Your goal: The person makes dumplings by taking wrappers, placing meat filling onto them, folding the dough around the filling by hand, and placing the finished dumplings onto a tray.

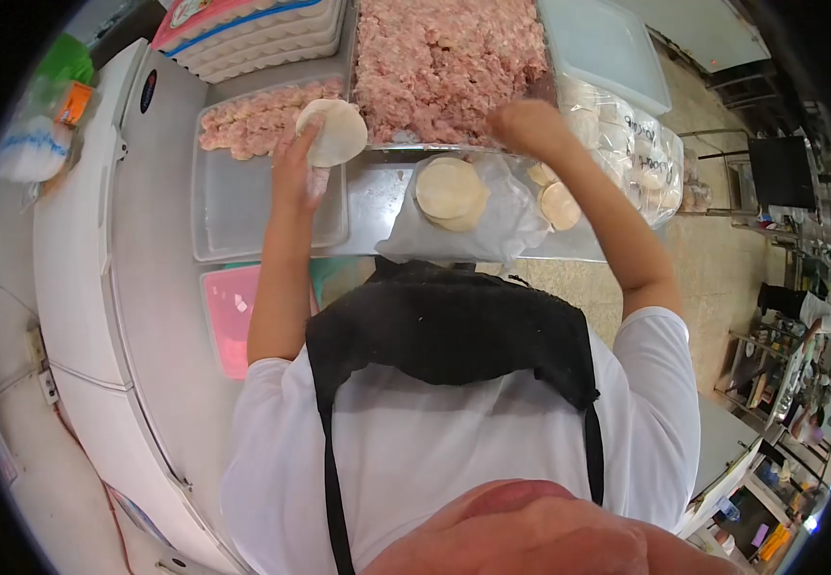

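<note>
A round, pale dough wrapper (341, 134) rests in my left hand (295, 158), raised above the near end of a clear tray (272, 216). Rows of small pink meat-filled pieces (252, 120) fill the far part of that tray. My right hand (530, 127) is closed at the near right corner of a large tray of minced meat (449, 62); whatever its fingers grip is hidden. Between my hands, a stack of round wrappers (449, 192) lies on a white plastic sheet (506, 211). More wrappers (559, 204) lie under my right forearm.
Stacked egg-carton-like trays (262, 38) stand at the back left. Bagged wrapper packs (626, 144) and a translucent lid (607, 48) are on the right. A pink container (231, 311) sits below the counter edge. A white fridge-like unit (75, 240) stands at left.
</note>
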Available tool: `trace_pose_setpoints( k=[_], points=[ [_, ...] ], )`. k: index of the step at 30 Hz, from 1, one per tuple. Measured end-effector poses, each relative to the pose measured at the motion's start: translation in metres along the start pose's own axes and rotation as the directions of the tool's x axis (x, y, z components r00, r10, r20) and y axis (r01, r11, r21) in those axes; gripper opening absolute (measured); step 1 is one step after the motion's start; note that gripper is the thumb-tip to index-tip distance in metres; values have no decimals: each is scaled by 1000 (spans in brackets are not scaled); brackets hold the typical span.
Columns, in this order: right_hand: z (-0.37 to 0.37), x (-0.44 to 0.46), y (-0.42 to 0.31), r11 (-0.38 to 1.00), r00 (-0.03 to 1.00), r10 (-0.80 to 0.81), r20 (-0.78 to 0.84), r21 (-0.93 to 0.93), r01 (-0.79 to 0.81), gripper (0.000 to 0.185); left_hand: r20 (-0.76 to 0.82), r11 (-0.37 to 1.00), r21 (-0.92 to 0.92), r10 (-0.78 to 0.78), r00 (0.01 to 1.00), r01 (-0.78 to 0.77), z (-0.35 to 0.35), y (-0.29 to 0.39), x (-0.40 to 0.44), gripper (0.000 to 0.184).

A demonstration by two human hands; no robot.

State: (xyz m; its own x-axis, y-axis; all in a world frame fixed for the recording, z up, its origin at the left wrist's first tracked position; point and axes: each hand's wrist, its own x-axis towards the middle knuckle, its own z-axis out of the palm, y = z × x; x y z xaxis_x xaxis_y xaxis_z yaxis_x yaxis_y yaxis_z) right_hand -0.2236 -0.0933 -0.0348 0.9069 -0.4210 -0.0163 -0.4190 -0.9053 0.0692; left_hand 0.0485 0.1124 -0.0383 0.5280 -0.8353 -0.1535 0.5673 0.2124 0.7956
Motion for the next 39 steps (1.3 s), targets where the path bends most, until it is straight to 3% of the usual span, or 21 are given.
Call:
trace_pose_setpoints(
  k=[3, 6, 9, 11, 14, 15, 17, 19, 20, 21, 22, 23, 25, 28, 31, 34, 36, 37, 39],
  points=[
    [-4, -8, -23, 984, 997, 29, 67, 174, -41, 23, -28, 999, -35, -31, 999, 30, -12, -10, 10, 30],
    [13, -19, 1, 878, 1000, -11, -20, 479, 19, 28, -75, 998, -53, -40, 996, 36, -5, -22, 13, 32],
    [5, -34, 4, 553, 963, 235, 133, 797, -245, 30, -83, 988, -140, -85, 993, 73, 15, -44, 22, 33],
    [-31, -35, -4, 387, 941, 285, 185, 876, -289, 31, 3, 958, -250, -148, 989, 144, 41, -62, 29, 34],
    [-45, -29, -12, 179, 913, 343, 220, 939, -293, 33, -3, 909, -347, -248, 969, 231, 109, -65, 25, 36],
    [-45, -26, -14, 121, 906, 360, 223, 952, -282, 33, 50, 889, -405, -210, 976, 212, 126, -61, 25, 39],
    [-23, -24, -21, 353, 929, 369, -13, 927, -127, 31, 149, 836, -517, -126, 981, 186, 152, -56, 27, 45],
    [17, -28, -10, 738, 850, 234, -472, 656, 161, 34, 478, 691, -642, 22, 878, 333, 102, -93, 69, 55],
    [0, -37, -2, 790, 916, 191, -352, 610, 70, 34, 604, 614, -671, 130, 786, 415, 86, -106, 84, 60],
    [-33, -48, 3, 838, 962, 157, -223, 545, -11, 33, 424, 671, -663, -26, 905, 330, 107, -90, 65, 71],
    [-51, -56, 5, 880, 987, 136, -84, 467, -81, 33, 259, 758, -619, -52, 964, 207, 119, -90, 58, 72],
    [-52, -59, 5, 872, 978, 132, -159, 489, -39, 31, 84, 834, -544, -58, 995, 94, 129, -92, 54, 74],
    [-51, -62, 5, 854, 943, 135, -303, 519, 44, 26, -75, 886, -463, -73, 995, 30, 143, -89, 47, 75],
    [-43, -54, 18, 892, 951, -18, -309, 425, 155, 21, -45, 864, -493, -139, 989, 99, 158, -80, 32, 74],
    [-95, -73, 26, 965, 990, 66, -122, 260, -32, 20, -97, 888, -456, -124, 988, 67, 166, -74, 26, 68],
    [-76, -70, 14, 911, 964, 45, -261, 406, 67, 24, -215, 911, -412, -123, 969, 25, 175, -73, 23, 63],
    [-62, -70, 27, 906, 943, -4, -333, 397, 144, 25, -265, 894, -447, -127, 956, -5, 194, -66, 15, 61],
    [-57, -67, 37, 903, 927, -37, -373, 384, 191, 26, -165, 884, -467, -75, 983, -11, 190, -67, 15, 56],
    [-53, -68, 56, 727, 909, 57, -412, 641, 245, 28, 41, 869, -494, 33, 999, -8, 178, -64, 13, 49]
  ],
)
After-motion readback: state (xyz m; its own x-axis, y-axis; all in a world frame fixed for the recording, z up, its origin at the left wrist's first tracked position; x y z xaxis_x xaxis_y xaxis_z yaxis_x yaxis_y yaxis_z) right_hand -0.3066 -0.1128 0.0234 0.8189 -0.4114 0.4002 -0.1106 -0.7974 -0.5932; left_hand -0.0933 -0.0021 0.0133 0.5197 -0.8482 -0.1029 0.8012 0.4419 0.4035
